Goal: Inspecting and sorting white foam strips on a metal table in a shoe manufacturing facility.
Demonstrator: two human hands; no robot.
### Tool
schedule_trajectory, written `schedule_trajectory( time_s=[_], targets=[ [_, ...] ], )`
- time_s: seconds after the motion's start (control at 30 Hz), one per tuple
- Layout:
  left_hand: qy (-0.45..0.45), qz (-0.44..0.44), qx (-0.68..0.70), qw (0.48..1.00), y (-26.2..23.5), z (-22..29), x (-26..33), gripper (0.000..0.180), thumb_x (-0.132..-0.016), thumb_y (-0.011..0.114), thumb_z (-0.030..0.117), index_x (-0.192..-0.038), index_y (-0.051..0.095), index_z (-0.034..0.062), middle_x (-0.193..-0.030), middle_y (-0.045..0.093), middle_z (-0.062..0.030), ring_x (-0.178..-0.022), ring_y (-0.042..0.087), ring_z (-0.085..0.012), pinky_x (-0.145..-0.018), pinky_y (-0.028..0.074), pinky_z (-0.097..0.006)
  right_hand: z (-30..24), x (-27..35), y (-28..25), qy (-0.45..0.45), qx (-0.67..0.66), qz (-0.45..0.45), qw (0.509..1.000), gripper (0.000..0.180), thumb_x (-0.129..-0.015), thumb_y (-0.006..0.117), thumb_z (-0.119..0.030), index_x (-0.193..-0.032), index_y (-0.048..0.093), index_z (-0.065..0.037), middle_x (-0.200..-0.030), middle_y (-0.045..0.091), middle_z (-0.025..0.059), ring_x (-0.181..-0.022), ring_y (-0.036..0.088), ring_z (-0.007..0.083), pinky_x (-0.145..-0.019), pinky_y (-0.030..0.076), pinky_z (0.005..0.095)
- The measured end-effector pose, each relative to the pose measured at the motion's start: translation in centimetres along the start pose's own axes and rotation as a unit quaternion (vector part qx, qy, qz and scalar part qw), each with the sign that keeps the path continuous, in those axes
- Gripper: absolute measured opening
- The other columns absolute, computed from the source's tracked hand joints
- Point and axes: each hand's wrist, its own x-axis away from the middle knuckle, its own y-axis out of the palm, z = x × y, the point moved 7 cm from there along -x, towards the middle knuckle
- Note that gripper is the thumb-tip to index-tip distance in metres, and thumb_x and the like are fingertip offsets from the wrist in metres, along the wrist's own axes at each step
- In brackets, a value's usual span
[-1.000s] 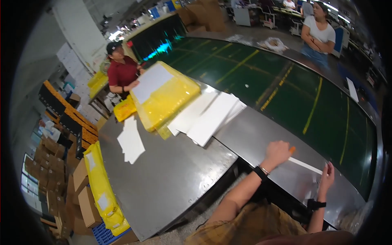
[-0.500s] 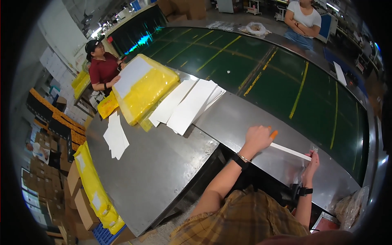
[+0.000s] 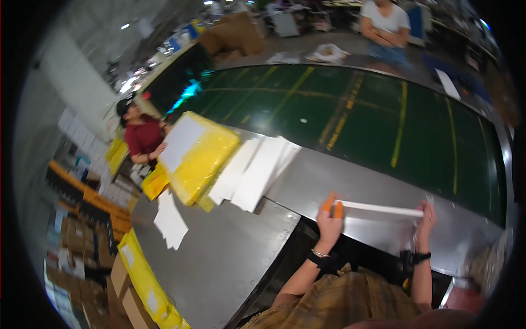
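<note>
A thin white strip [image 3: 381,209], perhaps a stack of card seen edge-on, spans between my two hands above the steel table edge [image 3: 307,172]. My left hand [image 3: 330,223], with orange finger covers, pinches its left end between thumb and fingers. At the other end my right hand [image 3: 426,223] is closed on it, its fingers partly blurred. Left of my hands, long white sheets [image 3: 257,172] lie fanned on the metal. They rest against a large yellow plastic-wrapped pack [image 3: 211,159].
Beyond the steel edge runs a green conveyor belt [image 3: 372,126] with yellow lines. A co-worker in a red shirt [image 3: 143,134] touches the yellow pack; another person [image 3: 385,27] stands across the belt, arms folded. More white sheets [image 3: 171,222] lie at left. Clear plastic [image 3: 485,257] sits at right.
My left hand has turned from knuckles-up to fingers pointing up, gripping the strip's left end. The strip now lies more level. The whole view has shifted downward in the picture.
</note>
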Motion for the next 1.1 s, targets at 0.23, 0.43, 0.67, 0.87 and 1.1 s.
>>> schedule_trajectory(
  time_s=[0.23, 0.43, 0.67, 0.87, 1.1],
  targets=[
    [-0.175, 0.055, 0.262, 0.947, 1.8, -2.7, 1.0, 0.047, -0.101, 0.054, 0.021, -0.143, 0.042, 0.0062, -0.112, 0.058, -0.0077, -0.099, 0.053, -0.0135, -0.088, 0.047, -0.028, -0.9, 0.7, 1.6, 0.032, -0.016, -0.019, 0.999, 0.032, -0.101, 0.051, -0.033, -0.096, 0.064, -0.004, -0.075, 0.059, 0.0006, -0.073, 0.053, 0.0086, -0.072, 0.040, 0.0247],
    [-0.172, 0.053, 0.209, 0.961, 3.3, -3.7, 0.8, 0.032, -0.100, 0.054, 0.020, -0.128, 0.055, 0.0049, -0.094, 0.058, -0.0023, -0.085, 0.053, -0.0108, -0.077, 0.045, -0.026, 0.6, 2.6, -0.4, 0.053, -0.054, 0.056, 0.996, 0.037, -0.101, 0.048, -0.035, -0.094, 0.064, -0.003, -0.079, 0.061, 0.0032, -0.077, 0.055, 0.0112, -0.075, 0.041, 0.0266],
    [-0.241, 0.052, 0.282, 0.927, 3.9, -4.4, -0.2, 0.029, -0.097, 0.060, 0.019, -0.123, 0.059, 0.0055, -0.094, 0.059, -0.0036, -0.084, 0.057, -0.0117, -0.066, 0.049, -0.025, 1.1, 2.2, 0.2, 0.053, -0.079, 0.047, 0.994, 0.046, -0.103, 0.038, -0.041, -0.096, 0.064, -0.002, -0.084, 0.062, 0.0053, -0.083, 0.056, 0.0129, -0.079, 0.042, 0.0279],
    [-0.247, 0.065, 0.217, 0.942, 4.7, -2.0, -1.2, 0.028, -0.095, 0.054, 0.028, -0.103, 0.063, 0.0030, -0.097, 0.056, -0.0063, -0.090, 0.059, -0.0200, -0.079, 0.051, -0.033, 0.3, 2.4, 0.4, 0.061, -0.103, 0.074, 0.990, 0.043, -0.102, 0.041, -0.040, -0.095, 0.061, -0.003, -0.081, 0.060, 0.0027, -0.080, 0.054, 0.0112, -0.076, 0.040, 0.0260],
    [-0.182, 0.044, 0.196, 0.963, 3.4, -3.7, -2.5, 0.021, -0.095, 0.055, 0.016, -0.105, 0.065, 0.0003, -0.085, 0.058, -0.0036, -0.077, 0.054, -0.0148, -0.074, 0.047, -0.030, -1.6, 3.2, 1.8, 0.058, -0.046, 0.017, 0.997, 0.031, -0.100, 0.047, -0.033, -0.094, 0.059, -0.005, -0.084, 0.056, 0.0015, -0.080, 0.050, 0.0100, -0.076, 0.038, 0.0240]
  ],
)
